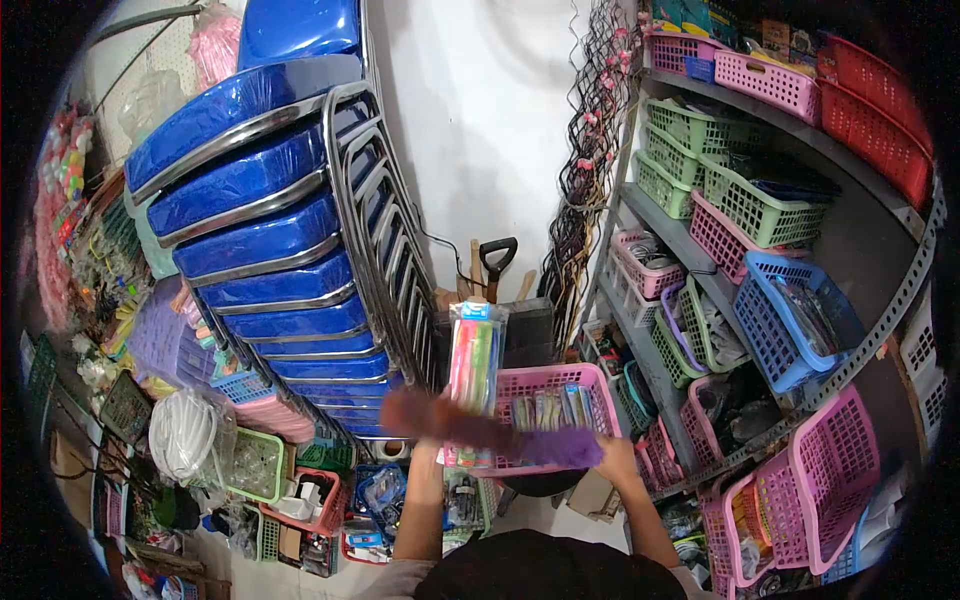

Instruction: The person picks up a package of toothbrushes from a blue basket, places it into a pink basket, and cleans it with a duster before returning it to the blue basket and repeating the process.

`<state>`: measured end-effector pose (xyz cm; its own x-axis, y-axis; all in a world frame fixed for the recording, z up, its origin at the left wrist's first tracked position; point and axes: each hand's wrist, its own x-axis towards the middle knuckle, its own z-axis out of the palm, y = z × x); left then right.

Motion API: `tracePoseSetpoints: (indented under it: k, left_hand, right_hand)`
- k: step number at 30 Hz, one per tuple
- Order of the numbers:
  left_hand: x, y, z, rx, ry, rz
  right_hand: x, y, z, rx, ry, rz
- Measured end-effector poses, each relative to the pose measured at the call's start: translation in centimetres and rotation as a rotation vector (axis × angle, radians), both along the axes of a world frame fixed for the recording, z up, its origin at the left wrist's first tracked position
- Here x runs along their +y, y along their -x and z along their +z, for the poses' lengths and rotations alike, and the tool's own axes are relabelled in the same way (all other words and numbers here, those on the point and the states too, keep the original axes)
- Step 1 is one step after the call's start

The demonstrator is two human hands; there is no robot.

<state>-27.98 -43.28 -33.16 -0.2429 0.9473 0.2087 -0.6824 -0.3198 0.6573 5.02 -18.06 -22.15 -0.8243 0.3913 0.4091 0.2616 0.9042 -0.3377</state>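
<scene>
A blurred fluffy strip, brown at one end and purple [565, 448] at the other, lies across the front of a pink basket [588, 373]. My right hand [618, 463] is at its purple end, beside the basket's right corner; its fingers are mostly hidden. At the left, my left hand [428, 452] is largely covered by the brown part and by a clear packet of pink and green items [475, 362]. The packet stands upright against the basket's left side. Small packets [560, 408] lie inside the basket.
Stacked blue chairs [270, 235] rise at the left. Shelves [680, 235] with green, pink, red and blue baskets [790, 330] line the right. More baskets [320, 505] sit on the floor at lower left. A black handle [497, 256] stands by the wall.
</scene>
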Motion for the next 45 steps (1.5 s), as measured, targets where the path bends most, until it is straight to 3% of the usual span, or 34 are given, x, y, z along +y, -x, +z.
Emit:
tracePoseSetpoints:
  k: [1, 2, 3, 4, 6, 7, 8, 10, 11, 12, 13, 14, 16, 17, 18, 19, 20, 21, 22, 24, 26, 27, 29, 30, 33, 36, 38, 39, 42, 43, 45]
  left_hand:
    - [-0.8, -8.7, 7.7, -0.001, 0.000, 0.000]
    - [0.9, -13.4, 22.2, -0.056, 0.283, 0.715]
    - [0.5, -10.3, 17.9, -0.455, 0.302, 0.317]
    - [0.0, -4.3, 8.6, -0.416, -0.028, -0.330]
    - [0.3, -10.0, 16.3, -0.108, 0.461, 0.491]
    - [0.3, -12.1, 20.7, -0.195, 0.404, 0.328]
    - [0.4, -12.7, 21.6, -0.133, 0.494, 0.385]
    - [0.7, -11.6, 19.0, -0.164, 0.348, 0.241]
    - [0.8, -11.0, 17.7, -0.163, 0.348, 0.241]
    - [0.8, -10.3, 16.1, -0.192, 0.362, 0.377]
    - [1.0, -9.0, 13.3, -0.221, 0.374, 0.514]
    - [1.7, -4.0, 1.3, -0.064, 0.367, 0.647]
    - [1.1, -7.9, 9.5, -0.196, 0.407, 0.789]
    - [0.1, -9.8, 16.5, -0.412, 0.413, 0.374]
    - [-1.0, -8.5, 13.2, 0.133, 0.227, 0.581]
    - [-0.8, -7.5, 10.1, -0.002, 0.372, 0.545]
    - [-0.3, -8.9, 14.1, -0.137, 0.514, 0.504]
    - [-1.9, -8.3, 15.5, -0.163, 0.251, 0.119]
    - [-1.2, -9.4, 16.9, -0.164, 0.253, 0.117]
    - [1.0, -11.8, 18.9, -0.169, 0.546, 0.557]
    - [0.3, -9.3, 13.2, -0.100, 0.570, 0.533]
    - [0.3, -8.2, 10.5, -0.083, 0.459, 0.569]
    - [0.2, -7.5, 7.4, -0.074, 0.355, 0.602]
    - [0.1, -7.6, 7.1, -0.066, 0.408, 0.576]
    - [-0.2, -7.8, 6.5, -0.043, 0.568, 0.489]
    - [-0.4, -8.0, 5.9, -0.022, 0.727, 0.397]
    - [0.5, -8.5, 5.2, 0.246, 0.676, 0.566]
    - [0.6, -8.5, 4.4, 0.242, 0.686, 0.563]
    - [0.5, -8.6, 1.8, 0.272, 0.658, 0.484]
    - [0.3, -8.7, 1.0, 0.211, 0.672, 0.466]
    - [-0.2, -8.6, -0.2, 0.106, 0.681, 0.417]
  right_hand:
    - [0.3, -0.1, -0.2, -0.032, -0.016, 0.065]
    - [0.4, -0.2, -0.3, -0.064, -0.032, 0.129]
    - [0.2, -0.2, 0.2, -0.064, -0.031, 0.127]
    - [-0.1, -0.1, 0.7, -0.027, 0.050, 0.040]
    - [0.0, 0.1, 0.2, 0.012, 0.131, -0.046]
    - [0.5, 0.5, -1.3, 0.047, 0.146, -0.143]
    - [0.5, 0.7, -1.4, 0.082, 0.161, -0.240]
    - [0.7, 0.7, -1.5, 0.095, 0.209, -0.168]
    - [0.6, 0.8, -1.2, 0.107, 0.257, -0.093]
    - [0.8, 0.5, -1.4, 0.107, 0.256, -0.092]
    - [1.1, -0.1, -1.8, 0.004, 0.152, -0.010]
    - [1.3, -0.5, -1.9, -0.100, 0.048, 0.070]
    - [1.5, -0.6, -1.3, -0.171, 0.016, 0.055]
    - [1.4, -0.7, -0.7, -0.243, -0.013, 0.041]
    - [0.9, -0.5, 0.2, -0.245, -0.010, 0.041]
    - [0.3, -0.2, 1.1, -0.175, 0.032, -0.064]
    - [-0.1, -0.1, 1.6, -0.104, 0.072, -0.170]
    - [0.1, 0.1, 0.9, -0.106, 0.074, -0.172]
    - [0.5, 0.4, -0.2, -0.075, 0.125, -0.233]
    - [0.4, 0.6, -0.5, -0.046, 0.178, -0.294]
    - [-0.1, 0.2, -0.7, 0.080, 0.225, -0.085]
    - [-0.1, 0.0, -1.1, 0.074, 0.228, -0.087]
    - [-0.1, -0.7, -2.1, -0.278, 0.130, 0.118]
    - [-0.3, -0.7, -3.0, -0.286, 0.136, 0.118]
    - [-0.8, 0.0, -5.4, -0.287, 0.083, 0.091]
    - [-1.4, 1.4, -7.7, -0.270, 0.260, 0.040]
    - [-1.7, 3.2, -9.8, 0.033, 0.590, -0.012]
    - [-1.8, 4.2, -11.5, -0.041, 0.635, -0.104]
    - [-1.8, 6.3, -14.3, -0.165, 0.511, -0.171]
    - [-1.4, 7.6, -18.0, -0.209, 0.492, -0.246]
    - [-1.8, 8.5, -17.7, -0.253, 0.400, -0.302]
